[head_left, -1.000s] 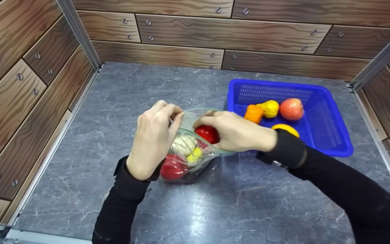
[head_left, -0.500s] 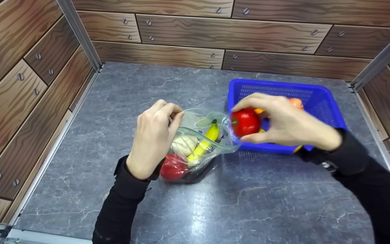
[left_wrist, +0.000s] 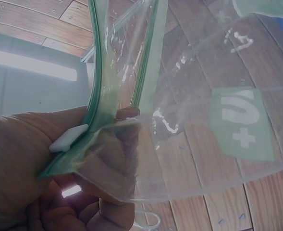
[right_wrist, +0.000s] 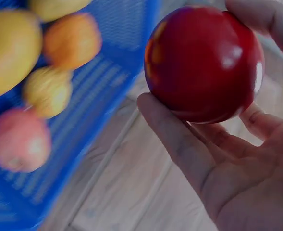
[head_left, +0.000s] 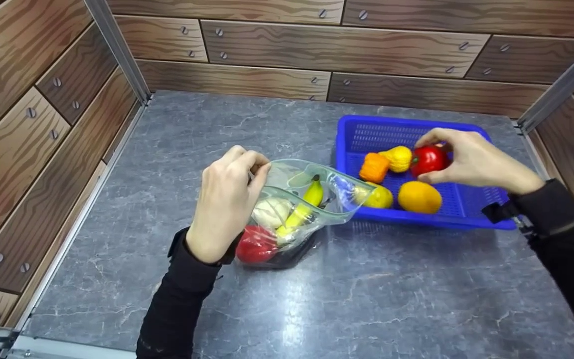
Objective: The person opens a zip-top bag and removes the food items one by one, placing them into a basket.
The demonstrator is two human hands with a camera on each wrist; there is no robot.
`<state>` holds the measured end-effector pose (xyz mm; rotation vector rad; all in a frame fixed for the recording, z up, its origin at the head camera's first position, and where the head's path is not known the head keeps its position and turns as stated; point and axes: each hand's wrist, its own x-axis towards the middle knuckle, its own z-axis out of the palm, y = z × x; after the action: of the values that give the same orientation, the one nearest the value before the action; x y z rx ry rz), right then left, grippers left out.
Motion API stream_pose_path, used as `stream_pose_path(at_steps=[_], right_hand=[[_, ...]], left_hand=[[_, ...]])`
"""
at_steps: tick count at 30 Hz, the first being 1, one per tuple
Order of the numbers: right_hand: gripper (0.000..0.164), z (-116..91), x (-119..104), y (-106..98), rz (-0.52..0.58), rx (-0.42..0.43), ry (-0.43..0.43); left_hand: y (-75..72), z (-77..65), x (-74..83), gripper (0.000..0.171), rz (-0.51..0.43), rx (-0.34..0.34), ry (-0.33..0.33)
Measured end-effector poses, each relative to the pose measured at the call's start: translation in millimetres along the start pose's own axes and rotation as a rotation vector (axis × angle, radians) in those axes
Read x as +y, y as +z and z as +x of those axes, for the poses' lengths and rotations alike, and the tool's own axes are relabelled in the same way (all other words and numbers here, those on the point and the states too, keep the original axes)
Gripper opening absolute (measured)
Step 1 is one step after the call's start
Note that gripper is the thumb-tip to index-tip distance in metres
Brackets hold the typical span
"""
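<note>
In the head view, my left hand (head_left: 227, 204) pinches the upper left edge of a clear zip bag (head_left: 334, 217) and its mouth stands open. The left wrist view shows the thumb beside the white slider (left_wrist: 68, 138) on the green zip. Through the film show a banana (head_left: 299, 217), a pale round item (head_left: 271, 212), a red item (head_left: 255, 244) and something dark beneath. My right hand (head_left: 476, 159) grips a round glossy red tomato (head_left: 429, 159) with a green stem, over the blue basket (head_left: 471, 224). Thumb and fingers span it in the right wrist view.
Inside the basket lie an orange pepper-like piece (head_left: 374, 167), a yellow gourd (head_left: 398, 158), a yellow-green fruit (head_left: 379, 197) and a yellow-orange fruit (head_left: 419, 197). A pinkish apple (right_wrist: 20, 139) shows there in the right wrist view. Wood-patterned walls (head_left: 267, 82) enclose the grey tabletop (head_left: 391, 299).
My right hand has lifted the tomato out of the bag's mouth and carried it right, over the basket. The bag mouth has spread rightward. My left hand keeps its place and its pinch.
</note>
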<state>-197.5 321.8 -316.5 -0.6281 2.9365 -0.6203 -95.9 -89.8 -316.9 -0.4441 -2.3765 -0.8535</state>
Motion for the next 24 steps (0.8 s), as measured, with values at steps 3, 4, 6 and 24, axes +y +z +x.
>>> stream_pose_path(at_steps=[3, 4, 6, 24], right_hand=[[0.058, 6.7, 28.6, 3.5, -0.050, -0.049, 0.067], [0.059, 8.7, 37.6, 5.3, -0.060, -0.068, 0.085], [0.062, 11.5, 54.5, 9.5, -0.085, -0.105, 0.108], [0.055, 28.8, 121.6, 32.8, -0.194, -0.346, 0.105]], left_hand=[[0.0, -0.1, -0.2, 0.007, 0.001, 0.001, -0.004], [-0.2, 0.0, 0.0, 0.006, 0.000, -0.001, -0.006], [0.1, 0.3, -0.1, 0.006, -0.002, -0.003, -0.007], [-2.8, 0.9, 2.2, 0.006, -0.006, -0.015, -0.008]])
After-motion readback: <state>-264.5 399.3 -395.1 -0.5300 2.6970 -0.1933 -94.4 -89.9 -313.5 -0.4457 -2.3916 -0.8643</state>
